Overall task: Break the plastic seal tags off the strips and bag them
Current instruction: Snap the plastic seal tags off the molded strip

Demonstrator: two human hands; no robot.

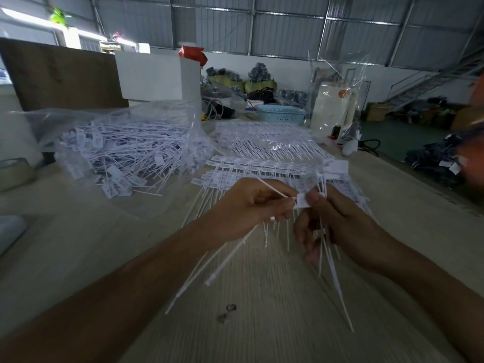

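Left hand point(251, 205) and right hand point(337, 218) — both grips pinched on one white plastic seal tag point(302, 200) — above the pale wooden bench point(262, 323).

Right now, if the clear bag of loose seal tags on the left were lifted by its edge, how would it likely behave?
The clear bag would probably sag and crumple, since its thin film already lies in wrinkles. The loose seal tags would likely slide out: several already spill from its open mouth onto the table. It probably feels light, as the tags are slim plastic.
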